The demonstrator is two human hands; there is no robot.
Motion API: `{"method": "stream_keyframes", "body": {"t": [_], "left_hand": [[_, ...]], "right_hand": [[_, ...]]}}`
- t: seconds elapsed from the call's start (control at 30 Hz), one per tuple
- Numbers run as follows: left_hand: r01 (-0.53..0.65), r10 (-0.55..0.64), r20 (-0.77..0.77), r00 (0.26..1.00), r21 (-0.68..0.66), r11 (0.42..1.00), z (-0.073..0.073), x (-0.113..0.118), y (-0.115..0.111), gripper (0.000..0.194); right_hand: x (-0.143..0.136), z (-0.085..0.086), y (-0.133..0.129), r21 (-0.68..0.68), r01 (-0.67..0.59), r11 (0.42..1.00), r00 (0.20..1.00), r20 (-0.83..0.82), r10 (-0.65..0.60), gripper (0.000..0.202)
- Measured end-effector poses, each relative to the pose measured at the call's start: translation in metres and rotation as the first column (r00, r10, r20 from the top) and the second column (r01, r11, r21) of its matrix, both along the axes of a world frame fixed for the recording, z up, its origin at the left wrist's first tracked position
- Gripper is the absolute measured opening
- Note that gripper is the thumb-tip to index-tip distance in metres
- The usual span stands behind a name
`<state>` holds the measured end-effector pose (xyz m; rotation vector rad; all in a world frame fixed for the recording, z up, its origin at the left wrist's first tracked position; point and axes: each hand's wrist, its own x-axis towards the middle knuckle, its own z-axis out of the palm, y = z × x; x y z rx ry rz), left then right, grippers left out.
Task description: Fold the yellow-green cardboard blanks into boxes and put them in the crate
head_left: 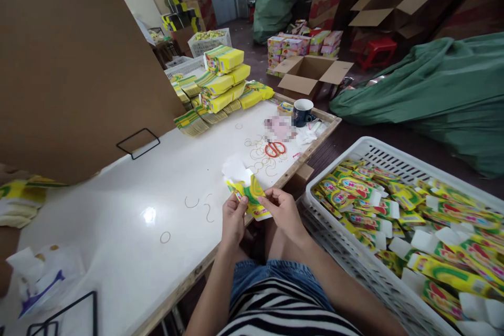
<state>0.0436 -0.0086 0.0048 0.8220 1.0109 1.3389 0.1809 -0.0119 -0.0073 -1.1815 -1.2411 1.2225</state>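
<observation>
Between my two hands is a yellow and green printed carton (252, 192), held over the table's near edge. My left hand (233, 215) pinches its left side, thumb on top. The fingers of my right hand (284, 211) grip its right side. Just behind the carton lies a crumpled white tissue or paper (235, 168). To my right stands a white plastic basket (364, 143) full of similar small cartons (397, 210), several with white end flaps sticking out.
On the white table (129, 220) lie orange-handled scissors (274, 149), loose rubber bands and a dark mug (303, 113). Stacks of yellow flat cartons (222, 84) rise at the far end. A large cardboard panel (86, 63) stands at the left. Green sacks (429, 94) lie beyond the basket.
</observation>
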Motion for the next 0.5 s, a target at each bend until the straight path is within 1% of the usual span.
{"method": "stream_keyframes", "body": {"t": [0.1, 0.17, 0.23, 0.3, 0.33, 0.43, 0.5], "left_hand": [[-0.059, 0.061, -0.119, 0.991, 0.019, 0.998, 0.003, -0.002, 0.000, 0.037], [-0.132, 0.139, -0.199, 0.970, 0.047, 0.990, 0.005, -0.004, 0.000, 0.031], [-0.168, 0.177, -0.261, 0.949, 0.060, 0.984, 0.006, -0.005, 0.000, 0.029], [-0.142, 0.154, -0.290, 0.945, 0.062, 0.988, 0.006, -0.003, -0.002, 0.029], [-0.118, 0.132, -0.293, 0.947, 0.065, 0.991, 0.007, -0.002, -0.003, 0.033], [-0.037, 0.057, -0.282, 0.958, 0.076, 0.996, 0.011, 0.002, -0.010, 0.057], [0.039, -0.020, -0.270, 0.963, 0.067, 0.997, 0.016, 0.003, -0.015, 0.062]], "right_hand": [[-0.002, 0.007, -0.004, -0.011, 0.093, 0.996, 0.996, 0.016, -0.093, 0.026], [-0.002, 0.009, -0.007, 0.022, 0.080, 0.997, 0.996, 0.047, -0.081, 0.024], [-0.001, 0.008, -0.009, 0.041, 0.042, 0.998, 0.997, 0.059, -0.044, 0.024], [0.000, 0.006, -0.010, 0.031, 0.024, 0.999, 0.999, 0.042, -0.025, 0.025], [0.002, 0.004, -0.010, 0.019, 0.026, 0.999, 0.999, 0.027, -0.026, 0.025], [0.007, 0.004, -0.011, 0.005, 0.017, 1.000, 1.000, -0.018, -0.017, 0.024], [0.012, 0.008, -0.010, 0.042, -0.017, 0.999, 0.998, -0.060, 0.020, 0.027]]}}
